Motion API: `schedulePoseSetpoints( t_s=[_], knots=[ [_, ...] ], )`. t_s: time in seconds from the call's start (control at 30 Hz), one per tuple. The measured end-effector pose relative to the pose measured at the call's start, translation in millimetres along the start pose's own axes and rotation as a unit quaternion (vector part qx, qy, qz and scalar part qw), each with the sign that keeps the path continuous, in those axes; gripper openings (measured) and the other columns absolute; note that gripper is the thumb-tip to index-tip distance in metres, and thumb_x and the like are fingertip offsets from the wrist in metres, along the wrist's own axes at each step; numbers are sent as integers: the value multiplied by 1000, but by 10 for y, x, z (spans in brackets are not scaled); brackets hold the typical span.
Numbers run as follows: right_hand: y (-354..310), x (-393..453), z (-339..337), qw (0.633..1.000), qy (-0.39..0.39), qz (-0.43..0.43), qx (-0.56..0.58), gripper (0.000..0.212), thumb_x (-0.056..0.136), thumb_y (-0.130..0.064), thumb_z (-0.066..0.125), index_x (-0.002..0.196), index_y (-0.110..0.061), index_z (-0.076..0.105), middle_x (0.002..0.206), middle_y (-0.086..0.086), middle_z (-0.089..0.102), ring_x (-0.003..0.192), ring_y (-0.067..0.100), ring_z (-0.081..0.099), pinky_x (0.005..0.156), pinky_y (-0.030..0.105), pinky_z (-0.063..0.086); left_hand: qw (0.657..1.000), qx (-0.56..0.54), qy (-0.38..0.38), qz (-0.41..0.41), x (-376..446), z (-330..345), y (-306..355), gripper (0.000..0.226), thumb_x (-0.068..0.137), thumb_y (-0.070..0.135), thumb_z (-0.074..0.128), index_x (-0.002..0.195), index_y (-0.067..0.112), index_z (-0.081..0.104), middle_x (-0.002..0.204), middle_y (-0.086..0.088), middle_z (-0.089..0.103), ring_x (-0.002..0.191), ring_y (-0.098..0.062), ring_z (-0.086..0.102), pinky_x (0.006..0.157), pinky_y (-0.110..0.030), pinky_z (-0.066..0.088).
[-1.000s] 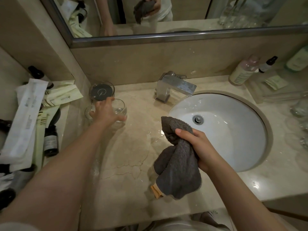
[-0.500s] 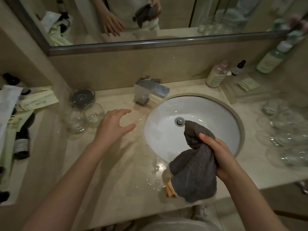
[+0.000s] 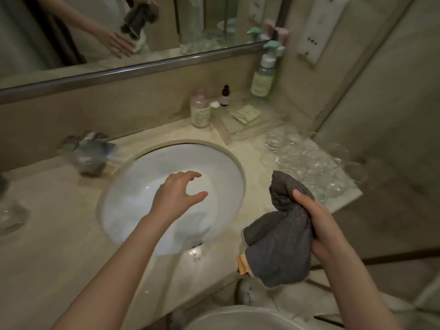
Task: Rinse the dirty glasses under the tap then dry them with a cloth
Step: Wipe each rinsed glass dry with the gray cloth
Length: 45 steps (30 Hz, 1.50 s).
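Hands are doing two different jobs now. The left hand [image 3: 176, 196] is holding nothing; a moment ago it was gripping a glass at nine o'clock on the surface [image 3: 59, 246], and now it is moving over the sink [image 3: 228, 160] with its fingers [image 3: 190, 175] loose and spread. That glass is sitting with the others far off at nine o'clock, mostly out of view, so it looks finished. The right hand [image 3: 316, 225] is still squeezing the grey cloth [image 3: 278, 239], with its fingers clenched around it, down at four o'clock. The dirty glasses [image 3: 307, 163] are waiting in a bunch at two o'clock, on the surface just past the sink. The tap [image 3: 92, 151] is at ten o'clock and looks blurry. The left hand is probably going for the next glass, which needs rinsing before the cloth can dry it.
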State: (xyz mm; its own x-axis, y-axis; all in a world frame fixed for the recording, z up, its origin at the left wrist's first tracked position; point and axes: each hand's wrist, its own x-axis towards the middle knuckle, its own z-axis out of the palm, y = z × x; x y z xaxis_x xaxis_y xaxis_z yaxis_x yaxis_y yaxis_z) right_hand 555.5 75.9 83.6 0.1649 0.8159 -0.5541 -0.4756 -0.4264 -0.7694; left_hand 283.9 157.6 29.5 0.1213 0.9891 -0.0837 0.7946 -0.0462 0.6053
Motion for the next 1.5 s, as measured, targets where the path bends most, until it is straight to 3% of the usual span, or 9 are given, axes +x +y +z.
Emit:
schedulePoseSetpoints(
  t_s=[0.1,0.43,0.77,0.9,0.97,1.2,1.3,1.4,1.5],
  knots=[
    [-199,54,-403,999,27,-13,27,57,60,-31,80,107,-1,68,90,19,72,74,28,71,59,34,59,999,17,-29,28,225,316,419,49,85,45,70,130,32,56,121,7,59,118,-15,49,88,-35,41],
    [-526,135,-1362,994,85,-27,70,48,71,-25,71,111,3,67,92,21,71,78,30,71,64,34,59,986,68,-117,100,699,1110,1399,54,86,49,67,135,33,51,126,2,58,122,-18,48,84,-32,40],
    [-592,184,-1664,992,108,-18,63,53,67,-27,73,110,2,67,100,22,72,87,32,70,75,36,56,970,158,-155,98,1131,1568,1652,33,92,40,64,121,26,63,117,-7,60,110,-26,57,84,-36,45],
    [-583,211,-1670,993,101,-8,52,52,67,-28,74,110,1,67,97,21,73,84,31,71,74,36,56,983,47,-155,82,1198,1652,1545,12,86,30,73,89,19,67,109,-7,63,106,-25,57,85,-34,42],
    [-584,226,-1642,995,91,-5,44,48,68,-27,73,108,0,68,97,21,73,84,31,71,77,38,56,986,-8,-151,76,1185,1684,1511,18,85,23,74,75,25,58,112,-7,61,107,-23,55,84,-30,36],
    [-691,279,-1331,999,33,-33,11,35,66,-25,73,95,-5,71,86,14,75,74,24,73,64,31,57,960,-263,-93,-1,937,1337,1603,23,90,13,68,71,16,55,83,3,56,81,-11,49,78,-29,34],
    [-749,328,-1133,996,14,-88,-30,21,76,-20,72,91,-5,71,82,13,73,75,25,70,65,31,56,934,-347,-78,-17,755,984,1709,23,90,20,70,74,16,54,98,14,56,88,-16,53,81,-30,38],
    [-846,361,-901,977,5,-183,-105,5,87,-15,68,89,-16,73,84,7,75,83,24,71,72,31,56,913,-403,-65,12,555,573,1899,24,71,44,75,64,30,57,125,9,60,107,-21,64,94,-39,46],
    [-954,344,-642,929,-5,-311,-203,13,89,-25,68,88,-38,70,90,-9,74,91,9,69,81,26,52,875,-478,-69,42,363,298,2099,23,68,46,74,67,32,56,120,-2,68,107,-31,68,90,-48,52]
  ],
)
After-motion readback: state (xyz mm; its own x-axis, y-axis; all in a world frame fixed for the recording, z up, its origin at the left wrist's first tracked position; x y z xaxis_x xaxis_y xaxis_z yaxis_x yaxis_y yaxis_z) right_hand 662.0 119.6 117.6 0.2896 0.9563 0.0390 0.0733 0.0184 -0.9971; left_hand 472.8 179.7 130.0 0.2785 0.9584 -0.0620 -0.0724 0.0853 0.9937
